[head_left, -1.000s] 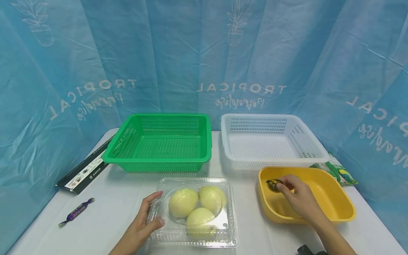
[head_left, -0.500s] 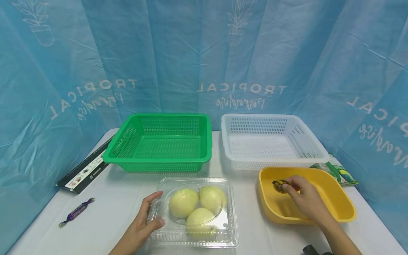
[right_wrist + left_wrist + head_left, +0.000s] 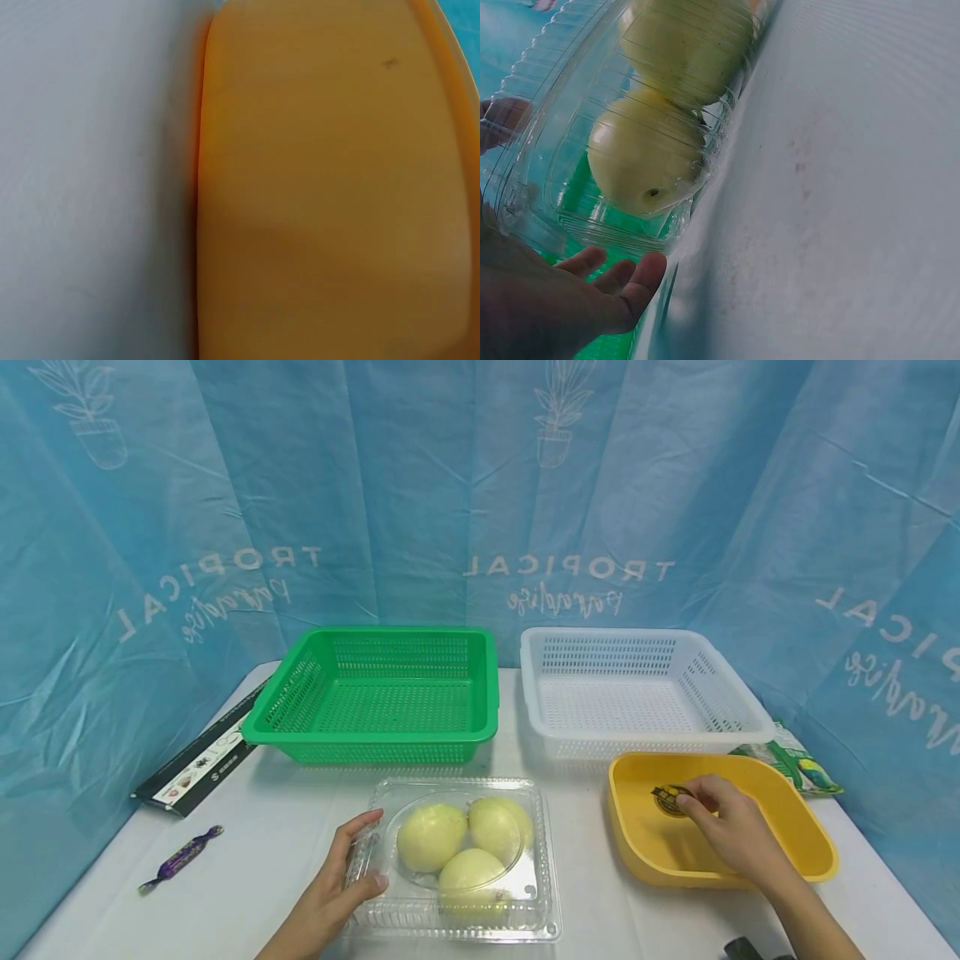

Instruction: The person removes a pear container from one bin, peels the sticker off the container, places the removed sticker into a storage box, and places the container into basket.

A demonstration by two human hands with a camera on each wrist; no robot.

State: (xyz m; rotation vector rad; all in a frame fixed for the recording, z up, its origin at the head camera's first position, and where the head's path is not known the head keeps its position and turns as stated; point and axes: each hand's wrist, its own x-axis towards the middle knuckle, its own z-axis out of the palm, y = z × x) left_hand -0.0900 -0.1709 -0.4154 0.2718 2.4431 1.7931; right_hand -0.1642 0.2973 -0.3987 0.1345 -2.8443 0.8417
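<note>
My left hand point(image 3: 330, 889) holds the left side of a clear plastic clamshell box point(image 3: 543, 827), its thumb at the near corner and a finger at the side. Inside are three pale yellow-green round fruits point(image 3: 431, 837). In the left wrist view the fingers point(image 3: 641, 289) are close at the ribbed end of the box. My right hand point(image 3: 727, 822) is inside the yellow tub point(image 3: 787, 835). Its thumb and fingers pinch a small flat black-and-gold round piece with pointed ends point(image 3: 667, 799); its kind does not show. The right wrist view has only the tub wall.
Behind stand a green basket point(image 3: 367, 752) and a white basket point(image 3: 645, 743). A long black-and-white box point(image 3: 198, 764) lies at left, near a purple wrapped candy point(image 3: 180, 857). A green packet point(image 3: 798, 764) lies behind the tub, partly covered. Blue curtains surround the table.
The right hand has moved slightly to the right within the yellow tub, and the pinched black-and-gold piece has moved with it. The left hand and the clamshell box have stayed put.
</note>
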